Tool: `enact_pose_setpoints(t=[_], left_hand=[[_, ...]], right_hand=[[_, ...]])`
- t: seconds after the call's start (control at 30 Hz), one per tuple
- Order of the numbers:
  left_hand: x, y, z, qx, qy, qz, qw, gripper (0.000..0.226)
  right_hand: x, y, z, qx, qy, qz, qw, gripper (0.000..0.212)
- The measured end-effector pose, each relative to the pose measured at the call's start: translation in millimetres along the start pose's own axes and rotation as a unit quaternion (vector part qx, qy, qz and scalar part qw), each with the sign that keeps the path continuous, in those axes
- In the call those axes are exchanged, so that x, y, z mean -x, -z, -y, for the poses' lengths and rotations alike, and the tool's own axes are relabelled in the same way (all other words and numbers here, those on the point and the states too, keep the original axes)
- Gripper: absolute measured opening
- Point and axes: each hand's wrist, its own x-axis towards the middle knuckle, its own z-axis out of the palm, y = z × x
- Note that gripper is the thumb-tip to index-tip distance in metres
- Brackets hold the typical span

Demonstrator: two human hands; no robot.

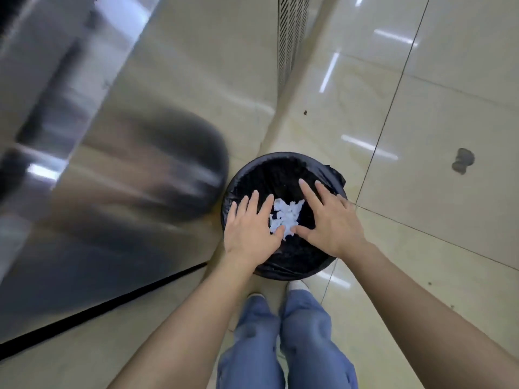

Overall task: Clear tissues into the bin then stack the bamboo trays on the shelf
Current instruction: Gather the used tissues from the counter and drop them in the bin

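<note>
A round bin (pixel 283 164) lined with a black bag stands on the floor right in front of my feet. White crumpled tissues (pixel 286 216) lie inside it, showing between my two hands. My left hand (pixel 250 228) hovers over the bin's left side with fingers spread and nothing in it. Over the right side my right hand (pixel 328 220) is spread flat too, palm down, its thumb close to the tissues. No bamboo trays or shelf are in view.
A tall stainless steel cabinet (pixel 98 136) fills the left, its side close to the bin. A vented metal panel (pixel 292 37) stands behind. Glossy beige floor tiles (pixel 421 122) spread to the right, with a dark stain (pixel 462 161).
</note>
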Motion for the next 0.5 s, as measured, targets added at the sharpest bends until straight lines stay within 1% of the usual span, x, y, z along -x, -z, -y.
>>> enact_pose_setpoints(t=[0.1, 0.27, 0.37, 0.5], left_hand=[[23, 69, -14, 0.022, -0.01, -0.037, 0.999, 0.069], [66, 180, -33, 0.031, -0.026, -0.092, 0.995, 0.066], [84, 237, -39, 0.038, -0.038, -0.127, 0.99, 0.065], [106, 298, -39, 0.048, -0.014, -0.185, 0.981, 0.065]], right_hand=[[23, 68, 28, -0.013, 0.026, -0.053, 0.998, 0.089], [58, 181, 71, -0.008, 0.062, -0.104, 0.993, 0.088], [69, 237, 93, -0.003, 0.098, -0.141, 0.985, 0.088], [78, 295, 120, -0.001, 0.139, -0.18, 0.974, 0.087]])
